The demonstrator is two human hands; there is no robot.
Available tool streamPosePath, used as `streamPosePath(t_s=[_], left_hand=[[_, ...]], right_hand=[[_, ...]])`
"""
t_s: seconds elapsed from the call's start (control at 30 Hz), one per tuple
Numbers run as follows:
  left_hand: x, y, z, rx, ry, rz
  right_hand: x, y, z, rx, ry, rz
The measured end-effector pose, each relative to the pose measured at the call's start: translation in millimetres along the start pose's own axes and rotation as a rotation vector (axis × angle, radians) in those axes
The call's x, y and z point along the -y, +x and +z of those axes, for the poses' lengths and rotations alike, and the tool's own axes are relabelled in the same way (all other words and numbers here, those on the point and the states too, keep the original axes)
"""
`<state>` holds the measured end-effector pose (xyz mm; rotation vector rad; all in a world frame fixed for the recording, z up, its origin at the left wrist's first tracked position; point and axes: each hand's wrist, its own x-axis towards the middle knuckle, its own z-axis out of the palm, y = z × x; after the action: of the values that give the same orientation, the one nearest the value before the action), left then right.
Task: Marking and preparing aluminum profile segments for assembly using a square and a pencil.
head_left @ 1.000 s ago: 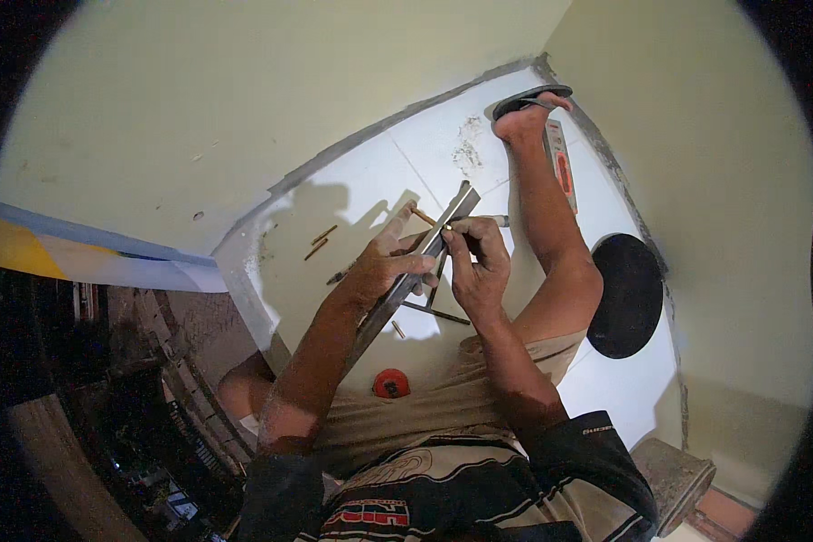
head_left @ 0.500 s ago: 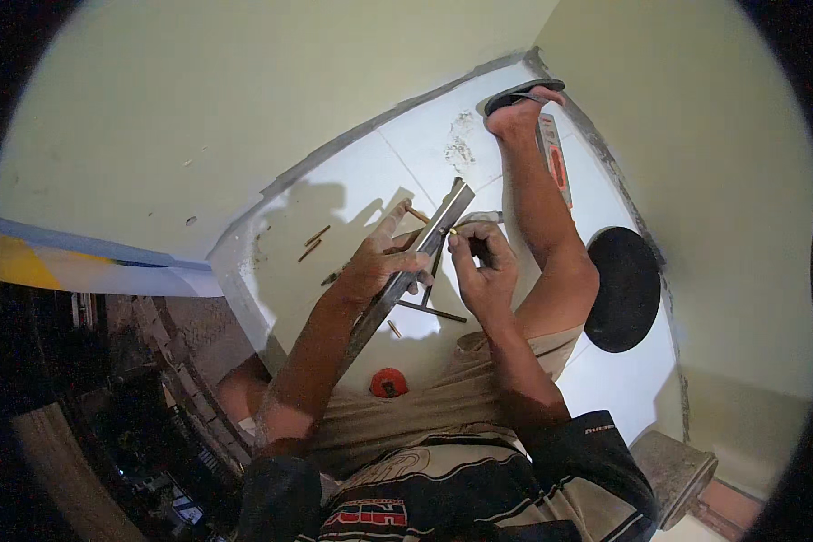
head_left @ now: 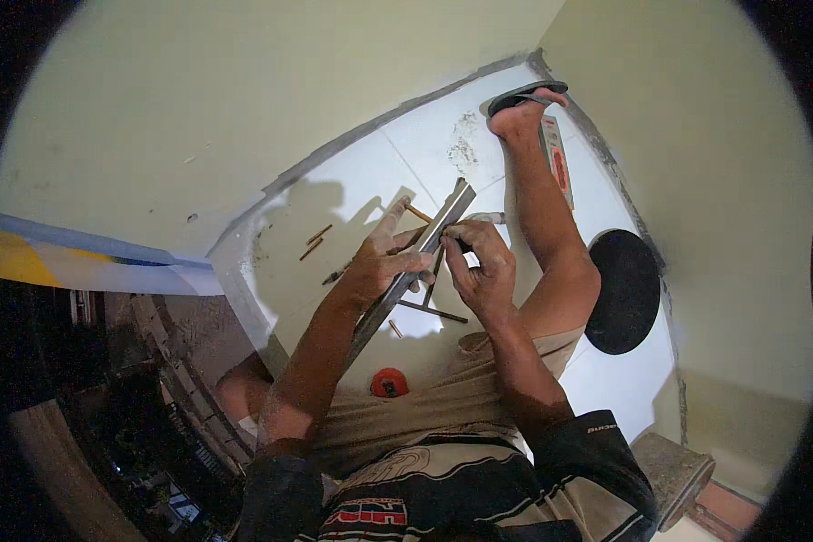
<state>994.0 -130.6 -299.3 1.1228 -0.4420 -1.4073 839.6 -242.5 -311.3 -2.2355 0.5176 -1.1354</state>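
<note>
My left hand [head_left: 379, 264] is wrapped round a long metal bar [head_left: 443, 215], which slopes from beside my lap up to the far right. At the bar's right side, my right hand [head_left: 486, 264] has thumb and forefinger pinched together against it. What they hold is hidden. A short brown stick [head_left: 417, 213] shows beside the bar, near my left fingertips. Under the hands a thin T-shaped metal tool [head_left: 434, 312] lies on the floor. Two brown sticks [head_left: 314, 242] lie to the left, and another short stick [head_left: 395, 329] is below the bar.
A red round object [head_left: 389, 383] sits by my lap. My sandalled foot [head_left: 519, 113] stretches over the white tiles [head_left: 397, 144]. Beside that leg lies a grey-and-red level-like strip [head_left: 557, 163]. A black oval pad [head_left: 623, 291] and a dusty bucket [head_left: 673, 474] stand near the right wall.
My right fingers have moved slightly left, against the bar. The small yellowish piece seen between them before is now hidden. My left hand keeps its hold.
</note>
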Motion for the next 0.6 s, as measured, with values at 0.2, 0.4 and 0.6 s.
streamPosePath(t_s=[0.2,0.4,0.6], left_hand=[[9.0,3.1,-4.6,0.04,-0.005,0.05],[9.3,3.7,-3.6,0.029,-0.061,0.014],[6.5,-0.2,-2.2,0.024,-0.103,0.035]], right_hand=[[2.8,4.9,-8.8,0.106,-0.039,0.042],[-5.0,-10.3,-1.5,0.128,-0.028,0.196],[-2.8,1.5,-2.5,0.107,-0.11,-0.051]])
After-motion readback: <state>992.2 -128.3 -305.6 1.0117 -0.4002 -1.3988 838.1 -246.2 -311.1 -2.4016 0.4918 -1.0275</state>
